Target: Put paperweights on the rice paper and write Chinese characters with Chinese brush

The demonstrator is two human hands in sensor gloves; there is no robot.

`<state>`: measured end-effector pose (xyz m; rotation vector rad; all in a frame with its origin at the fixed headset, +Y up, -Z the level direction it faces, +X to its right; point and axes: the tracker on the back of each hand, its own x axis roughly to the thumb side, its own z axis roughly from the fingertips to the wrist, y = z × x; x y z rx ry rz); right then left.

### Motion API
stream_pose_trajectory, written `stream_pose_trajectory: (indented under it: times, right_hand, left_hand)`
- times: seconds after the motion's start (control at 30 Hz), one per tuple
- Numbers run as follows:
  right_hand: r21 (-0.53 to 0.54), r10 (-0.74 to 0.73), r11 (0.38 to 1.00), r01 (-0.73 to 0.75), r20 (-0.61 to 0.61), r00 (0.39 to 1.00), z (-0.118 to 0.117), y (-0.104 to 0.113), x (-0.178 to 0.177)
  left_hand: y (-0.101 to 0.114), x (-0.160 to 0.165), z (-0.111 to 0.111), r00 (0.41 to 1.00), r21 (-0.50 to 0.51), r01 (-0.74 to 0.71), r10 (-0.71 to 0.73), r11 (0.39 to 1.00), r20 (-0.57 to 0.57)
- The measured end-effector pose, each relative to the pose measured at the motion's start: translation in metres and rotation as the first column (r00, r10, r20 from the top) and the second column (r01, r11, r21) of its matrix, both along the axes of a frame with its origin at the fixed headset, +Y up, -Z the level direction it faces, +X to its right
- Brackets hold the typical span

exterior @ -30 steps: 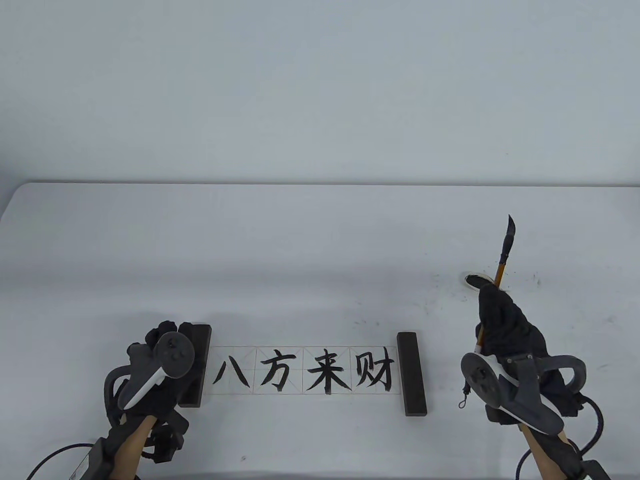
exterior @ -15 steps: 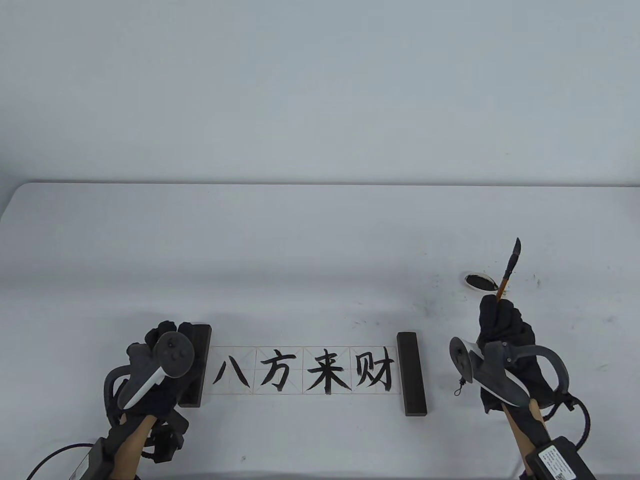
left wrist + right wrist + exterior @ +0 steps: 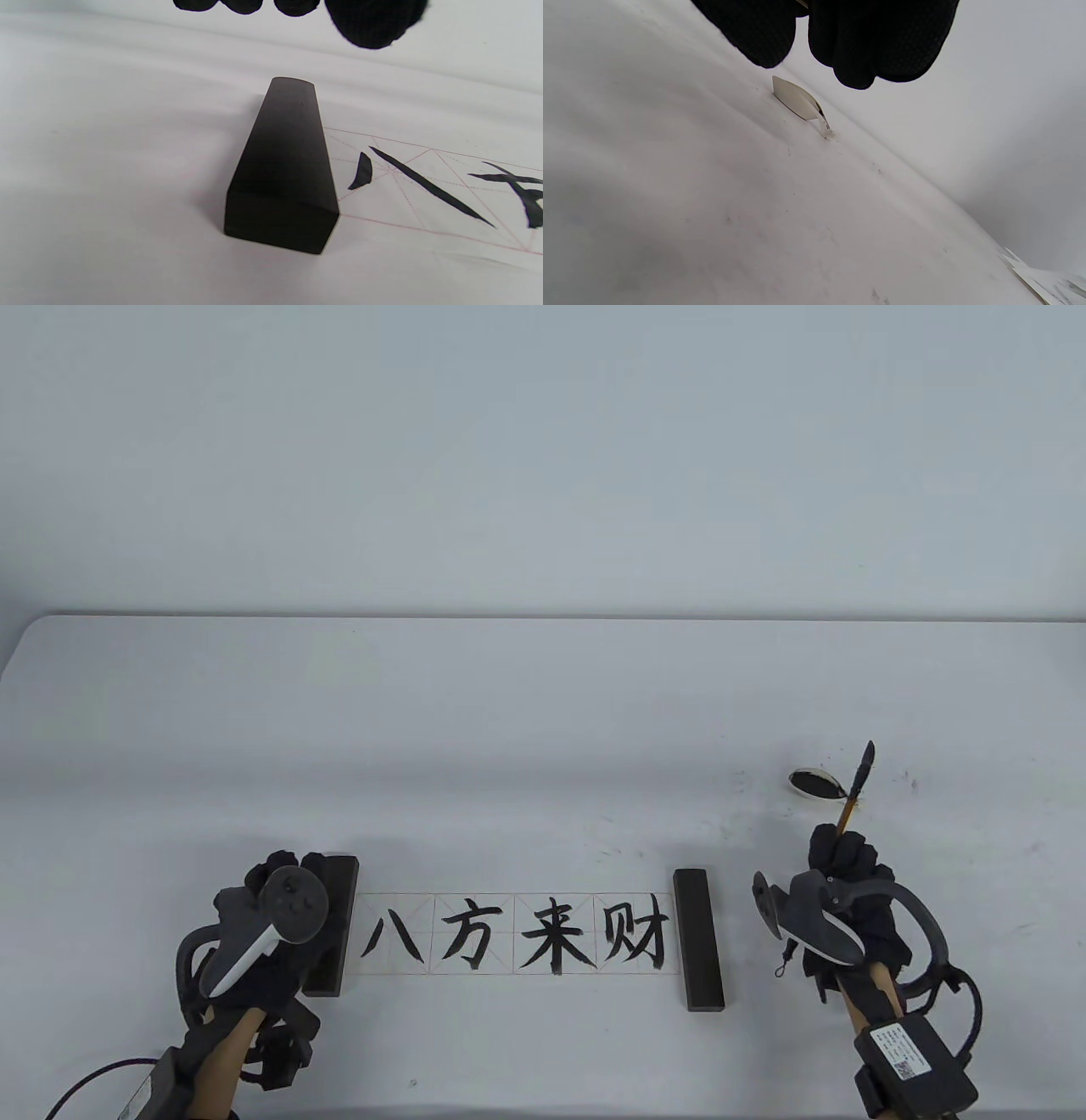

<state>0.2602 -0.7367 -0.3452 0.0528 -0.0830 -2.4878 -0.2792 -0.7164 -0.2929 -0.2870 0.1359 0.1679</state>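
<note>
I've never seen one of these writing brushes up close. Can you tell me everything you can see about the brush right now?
The brush has a thin orange-brown shaft that looks like wood or bamboo, a dark collar, and a black, ink-wet tuft drawn to a point. A small cord loop hangs from its rear end. The right hand grips the shaft, tuft aimed away from the person, beside the small ink dish on the table. Whether the tuft touches anything cannot be told.
</note>
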Motion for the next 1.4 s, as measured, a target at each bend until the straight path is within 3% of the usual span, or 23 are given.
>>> stream_pose_trajectory:
  times: [0.53, 0.93, 1.13, 1.4]
  right_hand:
    - [-0.132, 0.05, 0.99, -0.044, 0.049, 0.998, -0.024, -0.046, 0.009]
    - [-0.163, 0.05, 0.986, -0.038, 0.07, 0.996, -0.024, -0.048, 0.009]
    - [-0.165, 0.056, 0.985, -0.044, 0.066, 0.996, -0.021, -0.037, 0.005]
    - [-0.162, 0.049, 0.986, -0.037, 0.073, 0.996, -0.023, -0.044, 0.008]
  left_hand:
    - [-0.001, 0.001, -0.001, 1.0, -0.005, 0.0, 0.0, 1.0, 0.009]
    - [-0.002, 0.001, -0.001, 1.0, -0.015, 0.0, 0.001, 1.0, 0.009]
    - [-0.001, 0.001, 0.0, 1.0, -0.022, 0.001, -0.001, 1.0, 0.011]
    - [-0.001, 0.002, 0.0, 1.0, -0.023, 0.001, -0.001, 1.0, 0.01]
